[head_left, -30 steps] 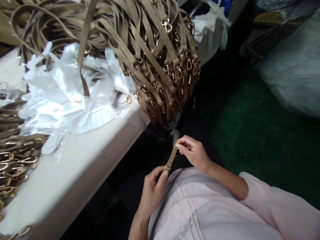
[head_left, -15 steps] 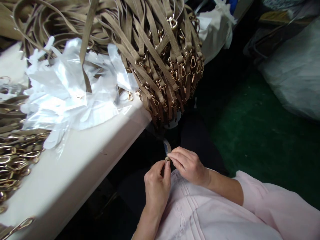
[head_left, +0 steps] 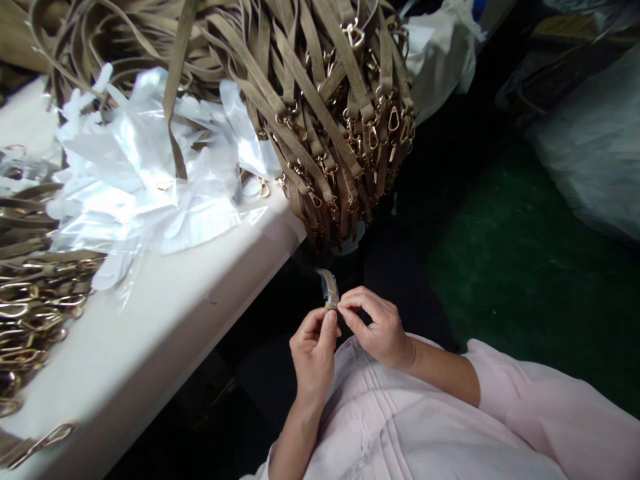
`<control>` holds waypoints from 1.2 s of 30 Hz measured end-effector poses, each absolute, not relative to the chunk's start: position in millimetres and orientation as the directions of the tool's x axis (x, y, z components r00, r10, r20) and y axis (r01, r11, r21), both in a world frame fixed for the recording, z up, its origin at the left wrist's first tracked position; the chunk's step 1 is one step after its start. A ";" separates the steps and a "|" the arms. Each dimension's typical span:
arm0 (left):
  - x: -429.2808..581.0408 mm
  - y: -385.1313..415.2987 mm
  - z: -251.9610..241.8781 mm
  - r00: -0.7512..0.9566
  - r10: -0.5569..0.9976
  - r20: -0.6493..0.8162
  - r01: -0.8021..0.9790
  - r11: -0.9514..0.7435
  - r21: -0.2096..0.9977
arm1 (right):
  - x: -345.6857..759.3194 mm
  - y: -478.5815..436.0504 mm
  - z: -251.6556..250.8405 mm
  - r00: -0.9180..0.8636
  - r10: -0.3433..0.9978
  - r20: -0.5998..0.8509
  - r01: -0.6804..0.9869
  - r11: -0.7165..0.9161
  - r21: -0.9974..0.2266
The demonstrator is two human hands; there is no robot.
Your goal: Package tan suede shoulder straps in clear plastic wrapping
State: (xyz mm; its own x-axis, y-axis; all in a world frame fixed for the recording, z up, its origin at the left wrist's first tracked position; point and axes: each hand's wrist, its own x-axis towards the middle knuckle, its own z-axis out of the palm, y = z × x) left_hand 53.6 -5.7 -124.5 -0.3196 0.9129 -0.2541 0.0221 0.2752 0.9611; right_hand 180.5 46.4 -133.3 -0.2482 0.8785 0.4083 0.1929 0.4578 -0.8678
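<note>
Left hand [head_left: 314,350] pinches strap [head_left: 331,288], clear of the corner of the table [head_left: 200,300]; right hand [head_left: 377,328] fingertips meet beside it, hold unclear. Loose pinch could drop it; hard tug could crease it. Bumping overhanging strap pile [head_left: 320,127] could shift that over the edge.

Tan strap [head_left: 331,291], far end curved, btwn 2 hands [head_left: 314,353].

Table [head_left: 165,300]: white, with a rounded front edge, reaching from 7 o'clock toward 1.
Floor [head_left: 500,287]: dark green and dim, from 3 to 4 o'clock.
Sack [head_left: 595,140]: pale, bulky, between 2 and 3 o'clock.
Light: bright over the table near 10 o'clock, deep shadow below at 7.
</note>
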 end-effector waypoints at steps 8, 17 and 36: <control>52.7 -4.0 -128.1 -0.168 0.979 0.117 0.642 0.018 0.767 | 180.4 43.2 -139.0 -0.332 0.862 0.384 0.200 0.462 -0.864; 36.8 -0.4 -134.0 0.418 0.855 0.307 0.898 -0.441 0.004 | 178.0 49.4 -152.3 -0.312 0.948 -0.067 0.188 -0.007 -0.982; 53.6 -3.6 -141.6 -0.166 0.916 -0.364 -0.434 0.264 0.861 | 180.6 47.8 -143.2 -0.338 0.900 0.276 0.235 0.365 -0.901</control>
